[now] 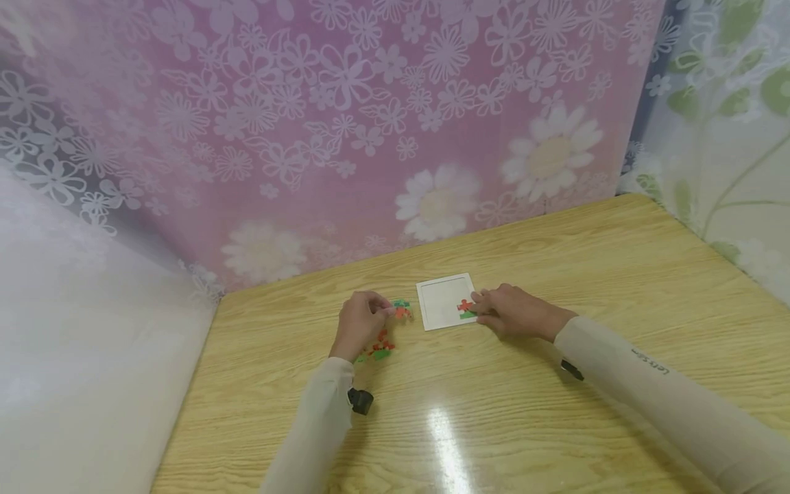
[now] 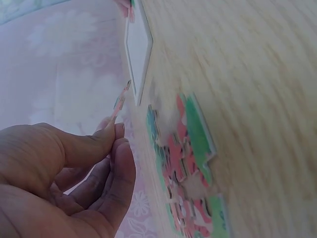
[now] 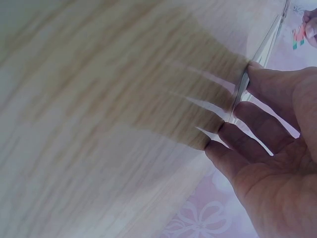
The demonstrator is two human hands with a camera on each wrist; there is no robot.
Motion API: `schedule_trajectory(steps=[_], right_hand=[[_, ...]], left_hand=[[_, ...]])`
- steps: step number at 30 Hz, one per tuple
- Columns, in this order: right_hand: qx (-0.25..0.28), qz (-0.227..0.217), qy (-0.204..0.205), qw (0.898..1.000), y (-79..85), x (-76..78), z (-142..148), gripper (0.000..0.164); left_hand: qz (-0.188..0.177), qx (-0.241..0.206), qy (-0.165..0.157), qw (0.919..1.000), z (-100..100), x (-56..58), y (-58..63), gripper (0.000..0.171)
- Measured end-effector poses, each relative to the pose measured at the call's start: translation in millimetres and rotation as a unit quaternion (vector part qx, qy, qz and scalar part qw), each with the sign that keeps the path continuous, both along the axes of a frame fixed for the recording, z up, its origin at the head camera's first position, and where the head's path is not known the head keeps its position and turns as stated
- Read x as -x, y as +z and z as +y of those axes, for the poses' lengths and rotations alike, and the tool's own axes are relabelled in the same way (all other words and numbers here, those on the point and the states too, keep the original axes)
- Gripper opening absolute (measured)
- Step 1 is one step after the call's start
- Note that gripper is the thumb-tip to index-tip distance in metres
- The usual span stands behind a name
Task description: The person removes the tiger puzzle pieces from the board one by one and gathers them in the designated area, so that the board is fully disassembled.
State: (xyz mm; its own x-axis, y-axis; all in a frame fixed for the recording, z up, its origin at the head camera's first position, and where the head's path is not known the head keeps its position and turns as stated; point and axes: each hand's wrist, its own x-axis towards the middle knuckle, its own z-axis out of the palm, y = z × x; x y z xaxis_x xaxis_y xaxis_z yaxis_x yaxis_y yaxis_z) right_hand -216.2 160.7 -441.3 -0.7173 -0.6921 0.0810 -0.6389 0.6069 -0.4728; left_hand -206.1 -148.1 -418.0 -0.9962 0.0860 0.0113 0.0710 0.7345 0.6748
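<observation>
My left hand (image 1: 362, 319) pinches a jigsaw puzzle piece (image 1: 402, 312) in red and green between thumb and fingertips, raised above the table. The held piece appears edge-on in the left wrist view. Below that hand lies a small group of loose puzzle pieces (image 2: 185, 163), partly covered by it in the head view. My right hand (image 1: 515, 310) touches the right edge of a white square puzzle frame (image 1: 432, 324), its fingers fairly straight. Inside the frame's lower right corner sits a red and green piece (image 1: 465, 307), partly hidden by the fingertips.
The frame lies flat on a wood-grain table (image 1: 506, 412). A pink flowered curtain (image 1: 345, 137) stands behind the table's back edge, with pale coverings at both sides. Black wrist cameras (image 1: 361, 401) are strapped under the sleeves.
</observation>
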Motion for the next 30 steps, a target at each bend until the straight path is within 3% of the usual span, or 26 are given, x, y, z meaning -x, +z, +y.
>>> schedule_trajectory(steps=[9, 19, 30], right_hand=[[0.004, 0.003, 0.002, 1.000, 1.2, -0.6, 0.8, 0.026], [0.000, 0.010, 0.003, 1.000, -1.4, 1.1, 0.6, 0.027], [0.000, -0.003, 0.002, 1.000, -0.6, 0.6, 0.0, 0.028]], left_hand=[[-0.010, 0.007, -0.007, 0.9999, -5.2, -6.5, -2.9, 0.009], [-0.008, 0.040, -0.013, 0.9991, -6.6, -7.6, -11.2, 0.010], [0.003, 0.045, -0.012, 0.9989, -5.6, -7.0, -13.7, 0.008]])
